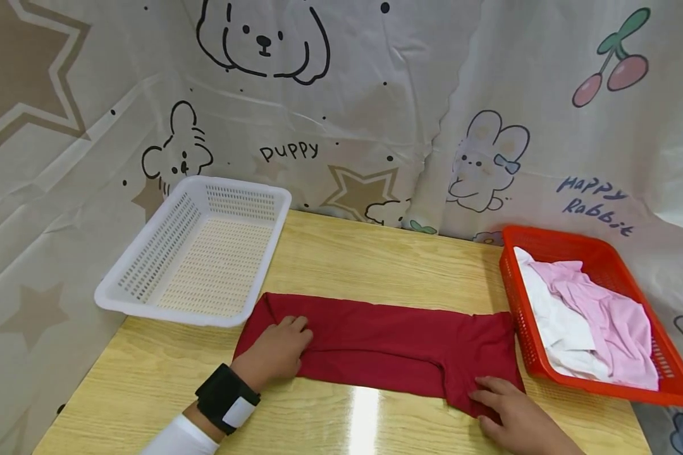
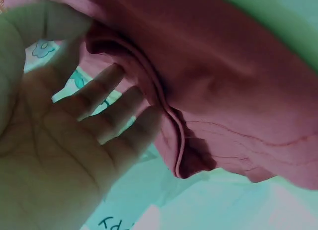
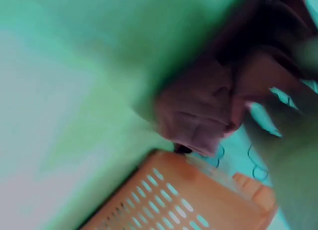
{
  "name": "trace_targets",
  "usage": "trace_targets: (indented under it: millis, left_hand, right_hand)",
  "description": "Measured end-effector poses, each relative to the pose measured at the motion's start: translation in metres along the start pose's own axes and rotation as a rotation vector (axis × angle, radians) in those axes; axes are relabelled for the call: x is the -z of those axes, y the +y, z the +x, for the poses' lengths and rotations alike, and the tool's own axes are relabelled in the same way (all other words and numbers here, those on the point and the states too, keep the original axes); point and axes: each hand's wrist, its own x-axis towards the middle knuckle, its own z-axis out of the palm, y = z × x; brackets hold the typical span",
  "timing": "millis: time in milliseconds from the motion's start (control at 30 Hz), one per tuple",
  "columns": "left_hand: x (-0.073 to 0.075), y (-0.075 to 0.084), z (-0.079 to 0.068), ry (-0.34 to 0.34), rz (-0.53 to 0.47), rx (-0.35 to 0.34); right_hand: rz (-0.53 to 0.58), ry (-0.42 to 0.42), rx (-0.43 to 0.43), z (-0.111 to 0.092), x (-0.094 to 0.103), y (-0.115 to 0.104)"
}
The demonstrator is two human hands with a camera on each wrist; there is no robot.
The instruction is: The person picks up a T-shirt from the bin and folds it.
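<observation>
A dark red T-shirt lies folded into a long strip across the wooden table, with a sleeve-like part at its right end. On its left end rests my left hand, fingers relaxed over the fabric. In the left wrist view the fingers of the left hand reach to a folded edge of the red cloth. My right hand touches the lower right corner of the shirt with loosely extended fingers. The right wrist view is blurred; the right hand appears beside the bunched red fabric.
A white perforated basket stands at the left, its near corner close to the shirt's left end. Right of the shirt, a red basket holds a pink cloth and a white cloth. A printed curtain hangs behind the table.
</observation>
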Motion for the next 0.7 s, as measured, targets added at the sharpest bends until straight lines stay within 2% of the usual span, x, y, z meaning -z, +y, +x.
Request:
trace_targets:
  millis: [67,200,233,300,433,500,600,700]
  left_hand:
    - [0.001,0.002,0.000,-0.001,-0.004,0.023]
    - [0.000,0.008,0.015,0.074,-0.039,0.032]
    - [-0.002,0.010,0.020,0.088,-0.040,0.027]
    - [-0.007,0.011,0.028,0.087,-0.025,0.006]
    - [-0.017,0.010,0.033,0.012,0.020,-0.035]
    - [-0.019,0.008,0.033,-0.008,0.015,-0.055]
    - [-0.016,0.004,0.030,-0.021,0.024,-0.094]
    - [-0.010,0.003,0.025,-0.044,0.089,-0.165]
  right_hand:
    - [0.026,0.041,-0.064,0.002,0.005,-0.005]
    - [0.089,0.277,-0.189,0.014,0.016,-0.017]
    - [0.099,0.306,-0.217,0.019,0.016,-0.020]
    - [0.122,0.268,-0.290,0.028,0.014,-0.025]
    - [0.113,0.045,-0.407,0.043,0.000,-0.030]
    - [0.103,-0.010,-0.443,0.051,-0.005,-0.030]
    - [0.099,0.012,-0.452,0.062,-0.008,-0.024]
    - [0.093,0.056,-0.437,0.076,-0.007,-0.013]
